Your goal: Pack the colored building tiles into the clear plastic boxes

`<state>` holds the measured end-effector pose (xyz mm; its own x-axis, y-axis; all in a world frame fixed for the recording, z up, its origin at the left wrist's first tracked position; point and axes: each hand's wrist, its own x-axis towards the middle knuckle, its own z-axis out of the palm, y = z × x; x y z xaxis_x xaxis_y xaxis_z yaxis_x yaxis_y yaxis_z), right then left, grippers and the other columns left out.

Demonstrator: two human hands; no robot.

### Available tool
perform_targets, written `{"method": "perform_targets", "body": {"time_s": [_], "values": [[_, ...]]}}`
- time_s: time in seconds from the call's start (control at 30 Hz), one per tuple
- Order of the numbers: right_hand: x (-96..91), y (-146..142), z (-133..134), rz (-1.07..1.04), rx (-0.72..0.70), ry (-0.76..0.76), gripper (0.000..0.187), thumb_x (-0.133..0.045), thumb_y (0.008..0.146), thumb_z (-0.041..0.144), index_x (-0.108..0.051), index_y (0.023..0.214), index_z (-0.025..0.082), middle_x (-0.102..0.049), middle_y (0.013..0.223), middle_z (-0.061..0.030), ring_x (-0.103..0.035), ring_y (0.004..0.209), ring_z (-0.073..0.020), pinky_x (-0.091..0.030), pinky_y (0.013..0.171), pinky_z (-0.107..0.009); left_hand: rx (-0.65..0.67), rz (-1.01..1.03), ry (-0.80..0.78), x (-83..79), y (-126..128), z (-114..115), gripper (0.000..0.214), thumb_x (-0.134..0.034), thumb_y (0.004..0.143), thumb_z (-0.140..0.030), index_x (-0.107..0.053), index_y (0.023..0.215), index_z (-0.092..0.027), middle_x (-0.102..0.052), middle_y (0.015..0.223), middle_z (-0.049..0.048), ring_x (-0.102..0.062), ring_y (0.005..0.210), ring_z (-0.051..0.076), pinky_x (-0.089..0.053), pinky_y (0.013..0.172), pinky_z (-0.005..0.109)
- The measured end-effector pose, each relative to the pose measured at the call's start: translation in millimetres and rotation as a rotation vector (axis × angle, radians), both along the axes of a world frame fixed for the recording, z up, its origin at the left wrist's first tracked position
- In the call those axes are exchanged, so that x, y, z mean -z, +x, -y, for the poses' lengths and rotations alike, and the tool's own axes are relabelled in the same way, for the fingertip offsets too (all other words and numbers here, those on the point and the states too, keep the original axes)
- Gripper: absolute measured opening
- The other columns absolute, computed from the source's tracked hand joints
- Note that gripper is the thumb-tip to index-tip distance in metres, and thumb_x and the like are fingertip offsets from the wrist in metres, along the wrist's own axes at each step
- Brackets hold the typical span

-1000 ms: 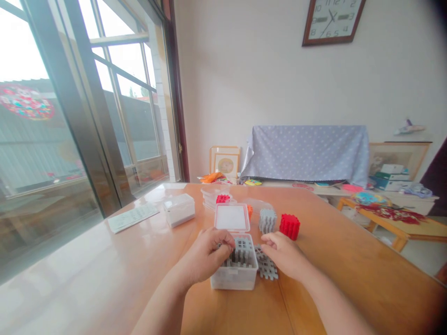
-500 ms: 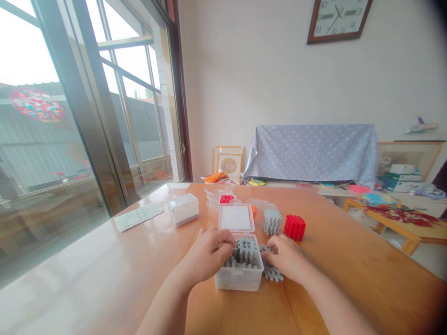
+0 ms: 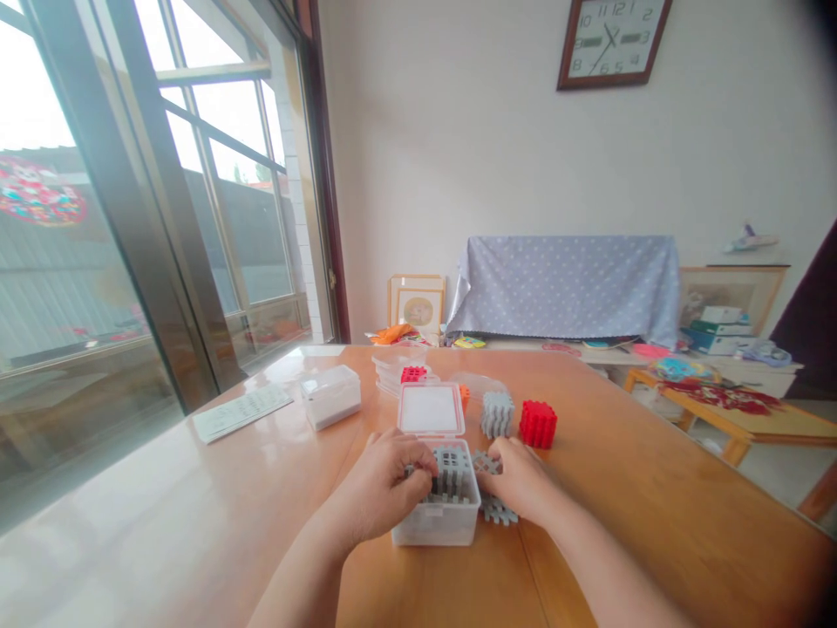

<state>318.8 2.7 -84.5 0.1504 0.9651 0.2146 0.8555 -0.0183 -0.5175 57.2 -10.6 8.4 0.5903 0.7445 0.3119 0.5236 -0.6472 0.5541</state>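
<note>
A clear plastic box point(image 3: 433, 525) with its lid point(image 3: 432, 408) tipped back stands in front of me. Grey interlocking plastic pieces point(image 3: 452, 471) are packed upright in it. My left hand point(image 3: 385, 480) reaches over the box's left side, fingers curled together among the pieces; its fingertips are partly hidden. Just right of the box, my right hand point(image 3: 520, 478) pinches a grey interlocking piece point(image 3: 486, 464). Beneath that hand, another grey piece point(image 3: 500, 513) lies on the table. A grey stack point(image 3: 498, 414) and a red stack point(image 3: 538, 425) of similar pieces stand beyond it.
A closed clear box point(image 3: 331, 401) and a printed sheet point(image 3: 241, 412) lie to the left on the wooden table point(image 3: 621, 488). Behind the open lid are clear containers point(image 3: 385, 375) with a red piece point(image 3: 413, 374) and an orange piece point(image 3: 465, 398). A low bench point(image 3: 751, 414) stands at the right.
The whole view has shifted a little, so things appear further left. My right hand has lifted a grey piece slightly beside the box. My left hand stays at the box.
</note>
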Motion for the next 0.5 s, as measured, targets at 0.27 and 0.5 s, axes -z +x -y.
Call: {"method": "perform_targets", "body": {"time_s": [0.27, 0.5], "values": [[-14.1, 3, -1, -0.763, -0.051, 0.037, 0.026, -0.071, 0.072, 0.043, -0.057, 0.073, 0.021, -0.057, 0.065, 0.0036, -0.050, 0.063, -0.0139, -0.036, 0.062, -0.027, 0.021, -0.001, -0.005, 0.4, 0, 0, 0.022, -0.053, 0.082, -0.013, -0.070, 0.082, -0.026, -0.072, 0.086, -0.0033, -0.058, 0.094, 0.019, -0.040, 0.089, 0.031], [-44.6, 7, 20, -1.066, -0.024, 0.069, 0.045, -0.077, 0.066, 0.046, -0.068, 0.104, 0.022, -0.069, 0.084, -0.0033, -0.060, 0.073, -0.0180, -0.033, 0.056, -0.026, 0.032, -0.021, 0.007, 1.6, 0, -1, 0.023, -0.054, 0.082, -0.013, -0.071, 0.083, -0.027, -0.072, 0.086, -0.0044, -0.058, 0.094, 0.018, -0.039, 0.091, 0.032]]}}
